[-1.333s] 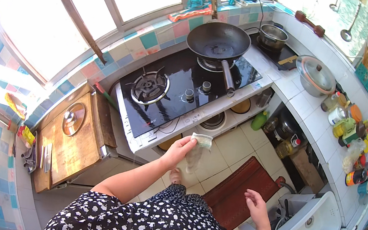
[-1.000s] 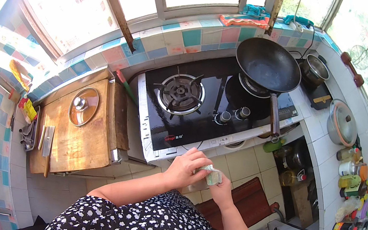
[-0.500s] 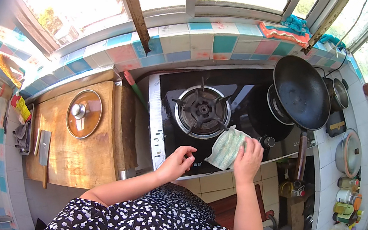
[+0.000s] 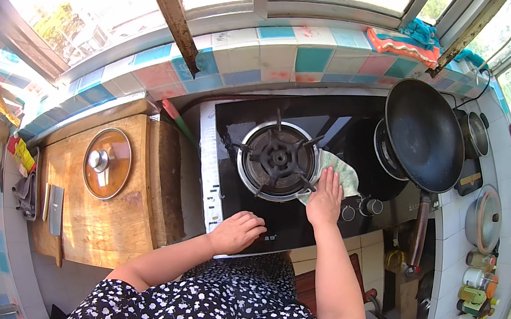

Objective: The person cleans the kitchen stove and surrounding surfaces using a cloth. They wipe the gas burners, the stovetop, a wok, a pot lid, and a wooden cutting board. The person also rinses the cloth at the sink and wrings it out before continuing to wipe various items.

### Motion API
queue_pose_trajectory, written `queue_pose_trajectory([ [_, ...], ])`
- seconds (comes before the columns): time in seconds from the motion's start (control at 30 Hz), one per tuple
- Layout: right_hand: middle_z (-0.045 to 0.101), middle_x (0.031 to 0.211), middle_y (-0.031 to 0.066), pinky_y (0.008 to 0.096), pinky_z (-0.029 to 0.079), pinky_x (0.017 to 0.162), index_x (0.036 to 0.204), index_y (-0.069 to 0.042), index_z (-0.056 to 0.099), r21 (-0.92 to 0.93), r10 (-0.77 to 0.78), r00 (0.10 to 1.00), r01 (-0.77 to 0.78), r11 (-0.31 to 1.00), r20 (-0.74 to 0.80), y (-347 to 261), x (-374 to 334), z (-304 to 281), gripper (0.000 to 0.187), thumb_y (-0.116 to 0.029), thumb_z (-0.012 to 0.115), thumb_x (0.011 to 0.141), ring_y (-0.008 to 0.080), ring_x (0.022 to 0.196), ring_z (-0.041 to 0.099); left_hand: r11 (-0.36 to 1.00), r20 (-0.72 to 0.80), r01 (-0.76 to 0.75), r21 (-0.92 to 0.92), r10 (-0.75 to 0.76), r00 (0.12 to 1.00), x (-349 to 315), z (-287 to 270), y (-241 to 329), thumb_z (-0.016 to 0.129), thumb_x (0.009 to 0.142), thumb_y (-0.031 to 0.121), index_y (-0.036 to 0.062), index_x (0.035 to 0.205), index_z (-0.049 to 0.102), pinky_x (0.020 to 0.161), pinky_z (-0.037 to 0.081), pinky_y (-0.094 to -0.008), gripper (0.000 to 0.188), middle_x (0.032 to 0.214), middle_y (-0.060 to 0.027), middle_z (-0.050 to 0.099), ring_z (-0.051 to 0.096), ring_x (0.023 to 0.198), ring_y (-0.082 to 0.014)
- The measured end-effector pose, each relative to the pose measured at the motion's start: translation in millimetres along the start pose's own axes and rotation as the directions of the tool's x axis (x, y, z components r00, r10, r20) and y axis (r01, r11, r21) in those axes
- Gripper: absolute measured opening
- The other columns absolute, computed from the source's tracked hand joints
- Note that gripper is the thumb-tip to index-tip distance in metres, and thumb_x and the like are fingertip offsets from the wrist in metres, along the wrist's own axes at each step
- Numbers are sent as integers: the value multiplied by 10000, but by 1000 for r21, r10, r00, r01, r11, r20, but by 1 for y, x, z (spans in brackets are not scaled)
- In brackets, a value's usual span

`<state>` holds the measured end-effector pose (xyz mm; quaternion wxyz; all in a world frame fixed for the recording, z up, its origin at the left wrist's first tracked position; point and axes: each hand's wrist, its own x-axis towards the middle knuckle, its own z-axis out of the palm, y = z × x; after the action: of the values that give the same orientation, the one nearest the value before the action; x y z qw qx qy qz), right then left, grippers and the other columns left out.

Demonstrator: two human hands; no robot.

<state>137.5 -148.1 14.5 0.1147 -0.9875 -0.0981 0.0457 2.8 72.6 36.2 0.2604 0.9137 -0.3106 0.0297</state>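
Note:
My right hand (image 4: 325,202) lies flat with fingers stretched out on a pale green cloth (image 4: 343,173). It presses the cloth against the black glass top of the gas stove (image 4: 223,188), just right of the left burner (image 4: 280,158). Part of the cloth is hidden under my palm. Over the stove's front edge, my left hand (image 4: 238,232) is loosely curled, and nothing shows in it. Two control knobs (image 4: 369,206) sit to the right of my right wrist. A black wok (image 4: 424,135) stands tilted on the right burner, its wooden handle toward me.
Left of the stove, a wooden board (image 4: 115,231) carries a glass lid (image 4: 108,163) and a cleaver (image 4: 55,210). A small pot (image 4: 476,135) stands behind the wok. Several jars and bottles line the right counter, near a lidded pot (image 4: 483,218). Folded cloths (image 4: 401,47) lie on the windowsill.
My right hand has slid the cloth away from me, up beside the left burner, and its fingers now lie flat. My left hand has shifted slightly nearer to me.

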Motion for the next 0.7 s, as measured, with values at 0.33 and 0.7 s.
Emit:
queue_pose_trajectory([
  [0.33, 88, 1566, -9, 550, 57, 1130, 1486, -234, 200, -81, -72, 986, 85, 993, 151, 32, 97, -9, 574, -395, 376, 963, 252, 1443, 38, 996, -7, 49, -73, -50, 999, 9, 1, -10, 670, 752, 101, 71, 1088, 584, 976, 417, -384, 349, 1087, -68, 547, 530, 1020, -246],
  [0.7, 127, 1557, -35, 621, 26, 1101, 1477, -265, 230, -103, -330, 929, 350, 931, 168, -1, 209, -13, 613, -511, 384, 937, 264, 1438, 49, 933, -147, 357, 41, -348, 926, 30, 7, 4, 649, 741, 98, 89, 1039, 594, 889, 434, -357, 303, 1034, -40, 559, 536, 976, -231],
])
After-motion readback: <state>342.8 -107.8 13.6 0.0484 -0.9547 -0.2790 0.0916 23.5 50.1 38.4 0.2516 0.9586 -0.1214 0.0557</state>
